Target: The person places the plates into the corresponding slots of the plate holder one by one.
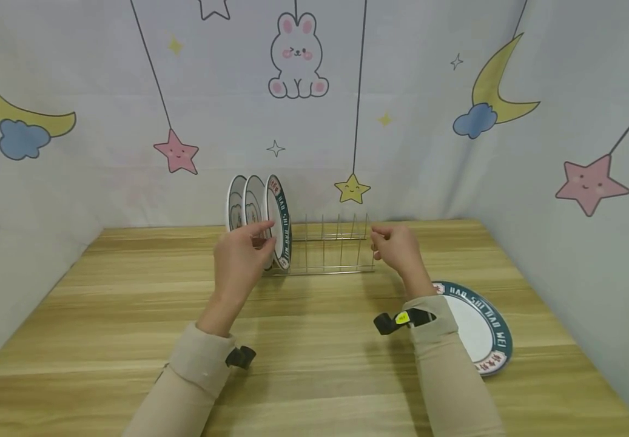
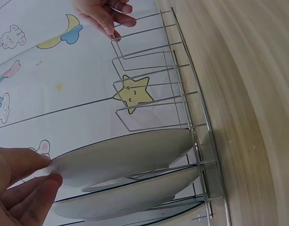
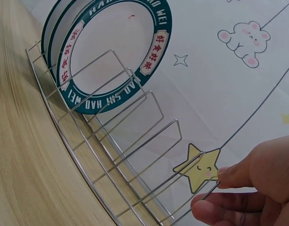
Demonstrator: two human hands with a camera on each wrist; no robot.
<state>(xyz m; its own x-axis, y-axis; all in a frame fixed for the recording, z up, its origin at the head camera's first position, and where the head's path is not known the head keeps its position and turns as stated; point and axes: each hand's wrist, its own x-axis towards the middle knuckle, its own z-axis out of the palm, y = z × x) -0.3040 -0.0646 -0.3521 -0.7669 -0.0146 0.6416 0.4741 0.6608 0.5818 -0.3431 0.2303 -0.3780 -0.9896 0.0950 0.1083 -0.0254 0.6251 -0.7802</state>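
Three white plates with green lettered rims stand on edge in the left part of a metal wire dish rack [image 1: 341, 267]. My left hand [image 1: 238, 255] is at the nearest of them, the rightmost plate [image 1: 279, 224]. In the left wrist view, the thumb and fingers of that hand pinch this plate's [image 2: 120, 155] rim. At the rack's right end is my right hand [image 1: 398, 249]. Its thumb and forefinger pinch the rack's end wire in the right wrist view, where the rightmost plate's [image 3: 111, 52] front face shows. The slots between the plates and the right hand hold nothing.
Another plate [image 1: 472, 328] of the same pattern lies flat on the wooden table [image 1: 314, 376], partly hidden behind the right forearm. Behind the rack hangs a white cloth [image 1: 401, 170] printed with stars, moons and a rabbit. Dark straps with small devices sit on both wrists.
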